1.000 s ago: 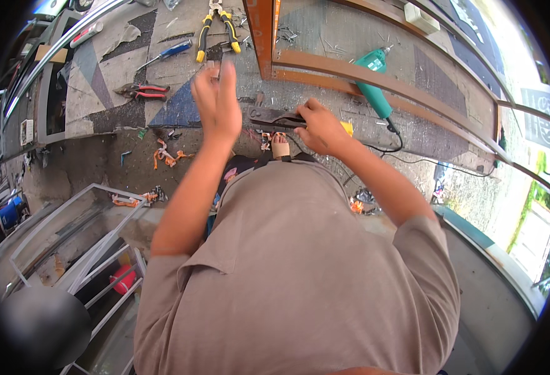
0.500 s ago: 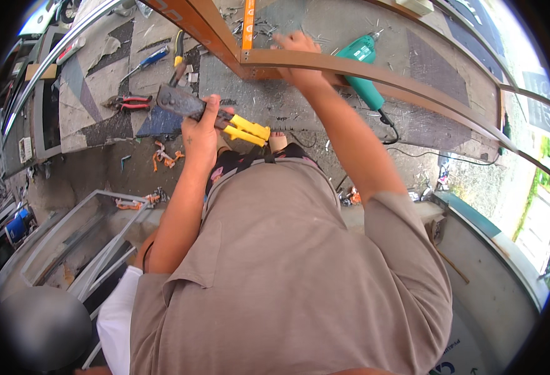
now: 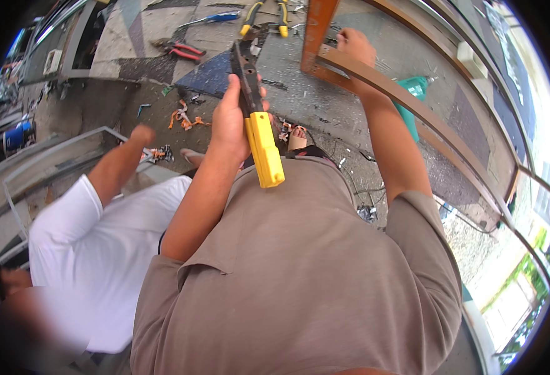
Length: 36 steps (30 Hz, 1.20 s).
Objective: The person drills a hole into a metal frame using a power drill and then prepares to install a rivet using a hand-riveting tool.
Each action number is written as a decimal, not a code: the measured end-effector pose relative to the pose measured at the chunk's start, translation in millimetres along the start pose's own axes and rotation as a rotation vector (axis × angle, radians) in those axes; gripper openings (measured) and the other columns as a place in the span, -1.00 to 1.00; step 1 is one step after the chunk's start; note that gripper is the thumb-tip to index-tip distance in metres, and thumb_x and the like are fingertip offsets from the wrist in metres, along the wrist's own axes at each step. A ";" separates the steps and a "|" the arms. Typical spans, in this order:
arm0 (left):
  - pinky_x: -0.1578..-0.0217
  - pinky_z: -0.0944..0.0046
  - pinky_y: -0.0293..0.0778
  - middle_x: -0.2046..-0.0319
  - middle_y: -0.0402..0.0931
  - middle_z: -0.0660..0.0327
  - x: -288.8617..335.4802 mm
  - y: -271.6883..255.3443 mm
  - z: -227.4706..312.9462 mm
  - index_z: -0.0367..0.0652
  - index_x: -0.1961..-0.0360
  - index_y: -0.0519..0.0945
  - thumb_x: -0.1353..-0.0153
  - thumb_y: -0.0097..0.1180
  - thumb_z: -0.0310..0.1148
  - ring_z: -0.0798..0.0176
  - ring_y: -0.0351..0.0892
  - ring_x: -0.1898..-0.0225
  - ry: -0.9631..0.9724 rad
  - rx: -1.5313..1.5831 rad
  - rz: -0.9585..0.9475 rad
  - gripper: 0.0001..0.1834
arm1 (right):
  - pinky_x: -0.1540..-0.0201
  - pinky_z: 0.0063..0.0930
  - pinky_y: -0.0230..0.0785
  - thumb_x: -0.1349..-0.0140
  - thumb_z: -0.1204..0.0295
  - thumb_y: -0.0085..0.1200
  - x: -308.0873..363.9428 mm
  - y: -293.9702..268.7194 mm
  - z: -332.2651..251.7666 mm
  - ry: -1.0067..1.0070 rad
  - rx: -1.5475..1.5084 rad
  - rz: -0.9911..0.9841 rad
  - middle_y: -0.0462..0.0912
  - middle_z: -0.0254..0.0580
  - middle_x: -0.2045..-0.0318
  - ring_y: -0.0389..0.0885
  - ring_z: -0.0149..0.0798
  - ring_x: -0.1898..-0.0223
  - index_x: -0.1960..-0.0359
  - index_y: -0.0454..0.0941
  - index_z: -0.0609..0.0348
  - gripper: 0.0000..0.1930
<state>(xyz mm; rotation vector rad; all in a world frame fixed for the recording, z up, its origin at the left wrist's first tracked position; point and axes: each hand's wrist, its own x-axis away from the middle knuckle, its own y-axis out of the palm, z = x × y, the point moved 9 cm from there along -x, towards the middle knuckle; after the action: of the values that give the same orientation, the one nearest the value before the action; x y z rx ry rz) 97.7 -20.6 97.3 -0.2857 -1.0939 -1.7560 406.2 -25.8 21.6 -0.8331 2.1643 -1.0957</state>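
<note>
My left hand (image 3: 231,122) is wrapped around a hand riveter (image 3: 264,147) with yellow handles and a dark metal head, held upright before my body. Past the corner of a brown metal frame (image 3: 375,78), my right hand (image 3: 357,49) is low over the worktop, its fingers curled together. Whatever they may pinch is hidden or too small to make out. Small metal bits lie scattered around that hand. Partly behind the frame rail lies a teal power drill (image 3: 412,94).
Pliers with red handles (image 3: 184,52), a blue screwdriver (image 3: 215,17) and yellow-and-black handled pliers (image 3: 282,19) lie on the worktop (image 3: 156,31). A person in a white shirt (image 3: 109,240) is close at my left, one arm forward. Orange scraps (image 3: 184,117) litter the floor.
The riveter has swung upright, yellow handles now toward me. My view has shifted left, and my right hand's fingers have curled in. The person in white has come farther into view.
</note>
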 end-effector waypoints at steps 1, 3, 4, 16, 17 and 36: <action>0.56 0.32 0.36 0.49 0.45 0.29 2.9 -3.0 -0.3 -0.13 0.01 0.52 -0.43 -0.14 0.23 0.36 0.38 0.55 -0.030 0.056 -0.056 -0.40 | 0.02 0.00 0.42 -0.29 0.25 0.08 6.6 -5.2 -6.6 0.027 -0.099 -0.031 0.66 -0.05 0.15 0.61 0.12 0.07 0.18 0.63 0.05 -0.79; 0.61 0.32 0.29 0.55 0.42 0.28 8.8 -6.7 -1.6 -0.11 0.07 0.52 -0.42 -0.20 0.28 0.36 0.33 0.60 -0.091 0.165 -0.188 -0.38 | 0.06 -0.02 0.42 -0.29 0.30 0.10 43.7 -28.3 -16.0 -0.100 -0.234 0.010 0.67 0.05 0.21 0.61 0.18 0.15 0.19 0.61 0.15 -0.79; 0.62 0.32 0.27 0.58 0.40 0.28 11.7 -5.9 5.4 -0.10 0.11 0.51 -0.42 -0.22 0.30 0.36 0.31 0.62 -0.051 0.139 -0.225 -0.37 | 0.08 -0.03 0.43 -0.28 0.33 0.11 71.1 -43.6 -24.9 -0.259 -0.276 0.085 0.67 0.09 0.25 0.62 0.20 0.19 0.20 0.62 0.20 -0.80; 0.66 0.35 0.19 0.72 0.25 0.27 57.0 40.0 35.6 -0.11 0.24 0.37 -0.39 -0.36 0.38 0.36 0.21 0.72 0.331 -0.215 -0.304 -0.31 | 0.20 -0.57 0.48 -0.30 0.51 0.23 149.1 -154.5 -156.5 0.112 -1.242 -0.202 0.66 -0.20 0.21 0.59 -0.46 0.24 0.16 0.69 0.35 -0.84; 0.66 0.35 0.19 0.72 0.25 0.27 61.5 44.8 37.1 -0.11 0.23 0.37 -0.39 -0.36 0.38 0.36 0.21 0.72 0.345 -0.245 -0.319 -0.30 | 0.18 -0.58 0.48 -0.29 0.54 0.23 135.4 -177.6 -176.1 -0.040 -1.264 -0.086 0.67 -0.18 0.19 0.59 -0.45 0.22 0.16 0.68 0.34 -0.86; 0.63 0.36 0.28 0.73 0.34 0.20 91.3 62.8 50.1 -0.25 0.27 0.41 -0.45 -0.34 0.29 0.34 0.32 0.71 0.561 -0.342 -0.355 -0.29 | 0.11 -0.57 0.50 -0.30 0.58 0.22 91.2 -250.0 -251.9 -0.367 -1.400 0.095 0.73 -0.17 0.25 0.64 -0.43 0.22 0.18 0.66 0.37 -0.89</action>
<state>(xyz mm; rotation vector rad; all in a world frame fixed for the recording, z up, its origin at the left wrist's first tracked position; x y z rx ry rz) 93.5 -43.9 216.5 0.2077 -0.4534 -2.1595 235.1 -88.3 339.5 -1.2774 2.3718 0.7854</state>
